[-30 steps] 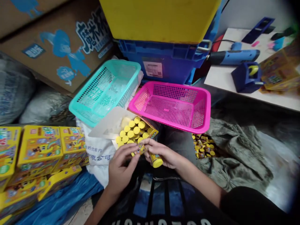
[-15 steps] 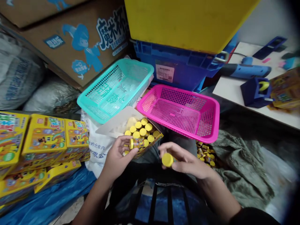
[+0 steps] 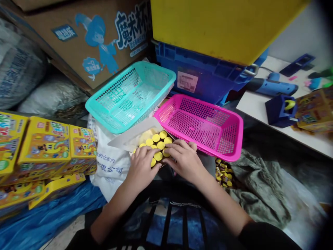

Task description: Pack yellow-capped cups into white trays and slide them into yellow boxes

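An opened cardboard box (image 3: 127,137) with its white flap raised stands in front of me, filled with small jars (image 3: 160,145) whose round yellow lids face up. My left hand (image 3: 143,168) reaches over the near left part of the box, its fingers and thumb around a yellow-lidded jar (image 3: 153,162). From the right, my right hand (image 3: 185,160) has fingers and thumb closed about another jar (image 3: 165,153) at the box's right side. Both hands hide part of the box's near edge and the jars' bodies.
Behind the box are a turquoise basket (image 3: 114,125) and a pink basket (image 3: 238,139). Yellow printed boxes (image 3: 44,146) are stacked at left. More small jars (image 3: 224,173) lie in a sack (image 3: 260,184) at right. A blue crate (image 3: 208,81) stands behind; a white table (image 3: 256,107) is at right.
Both hands have moved to the box, each bringing a jar down among the others. Earlier, the left held one above the box and the right held one to its right.
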`<state>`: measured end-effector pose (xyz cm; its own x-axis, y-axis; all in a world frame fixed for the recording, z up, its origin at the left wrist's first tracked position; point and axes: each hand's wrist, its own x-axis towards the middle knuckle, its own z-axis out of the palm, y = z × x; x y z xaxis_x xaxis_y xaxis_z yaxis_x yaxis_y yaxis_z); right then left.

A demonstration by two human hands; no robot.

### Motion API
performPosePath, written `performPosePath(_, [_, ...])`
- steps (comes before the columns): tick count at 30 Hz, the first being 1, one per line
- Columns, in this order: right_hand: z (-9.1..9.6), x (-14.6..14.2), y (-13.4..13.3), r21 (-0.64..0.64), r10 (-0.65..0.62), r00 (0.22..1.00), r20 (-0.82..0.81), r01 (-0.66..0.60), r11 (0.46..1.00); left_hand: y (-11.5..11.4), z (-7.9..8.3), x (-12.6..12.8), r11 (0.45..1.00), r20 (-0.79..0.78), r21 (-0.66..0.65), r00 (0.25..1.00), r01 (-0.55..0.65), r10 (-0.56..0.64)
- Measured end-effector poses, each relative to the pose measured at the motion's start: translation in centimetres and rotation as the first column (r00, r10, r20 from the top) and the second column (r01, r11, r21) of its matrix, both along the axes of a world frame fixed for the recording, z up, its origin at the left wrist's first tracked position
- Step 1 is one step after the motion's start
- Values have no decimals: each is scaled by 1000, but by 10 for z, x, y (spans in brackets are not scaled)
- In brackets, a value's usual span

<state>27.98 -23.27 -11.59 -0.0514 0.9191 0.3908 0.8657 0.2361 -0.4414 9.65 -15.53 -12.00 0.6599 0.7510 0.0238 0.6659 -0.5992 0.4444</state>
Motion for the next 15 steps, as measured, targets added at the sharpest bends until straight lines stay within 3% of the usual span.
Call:
performPosePath(4, [-8,16,-22,215,-68,993,-98,88,973,-6,-6,-1,997,141,56,988,51,-59])
performPosePath(6, [-20,35,-39,309,-266,942,-203,320,896,-5,-11,1,990,203,113,973,87,-109])
performPosePath(7, [-27,48,-48,343,-423,864,-273,498,796,-4,-14,3,985,220,139,966,104,-133])
performPosePath(8, [-37,62,-57,366,-586,729,-353,684,631,-3,-16,5,980,228,161,962,117,-152])
performPosePath(10, [-57,94,-78,356,-798,349,-492,917,181,0,-21,11,976,233,186,959,116,-159])
performPosePath(11, [-69,110,-89,310,-839,169,-516,951,1,1,-22,14,975,234,194,960,107,-152])
performPosePath(12, [-81,127,-100,219,-876,24,-482,971,-94,2,-23,16,975,238,200,961,94,-141])
performPosePath(13, [-94,142,-110,85,-916,-77,-393,989,-119,1,-23,18,976,244,203,960,84,-133])
performPosePath(14, [-107,156,-120,-89,-954,-124,-273,991,-104,0,-23,19,977,260,200,957,78,-130])
performPosePath(15, [-122,168,-128,-277,-980,-122,-157,958,-75,-2,-22,17,981,289,184,950,66,-118])
